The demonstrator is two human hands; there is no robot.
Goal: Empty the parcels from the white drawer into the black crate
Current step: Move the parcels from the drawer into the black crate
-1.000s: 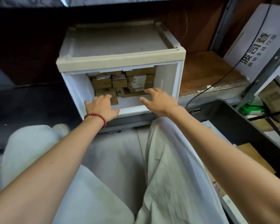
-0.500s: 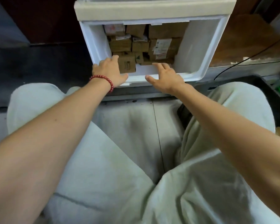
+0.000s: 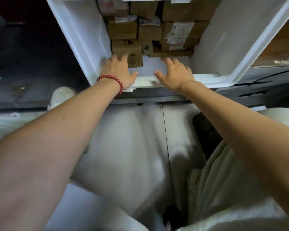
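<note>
Grey floor (image 3: 132, 130). White drawer (image 3: 83, 39) at 12 o'clock, cardboard parcels (image 3: 150, 30) stacked at back. Left hand (image 3: 118, 70) spread, fingertips on front-left box (image 3: 133, 54). Right hand (image 3: 175, 74) flat, empty, tips at flat parcel (image 3: 172, 54). Suggest: grip low boxes first, since the stack may topple.

No text can be read in full. A white shipping label (image 3: 179, 35) is affixed to the right-hand parcel (image 3: 199, 33); its print and a small blue code block are blurred. A green triangular mark (image 3: 146, 47) is printed on the small middle parcel (image 3: 149, 52). On the front-left parcel (image 3: 123, 47), dark outlined lettering (image 3: 133, 58) is printed but cannot be deciphered. The paper labels (image 3: 126, 19) on the upper parcels (image 3: 122, 30) are likewise illegible.
</note>
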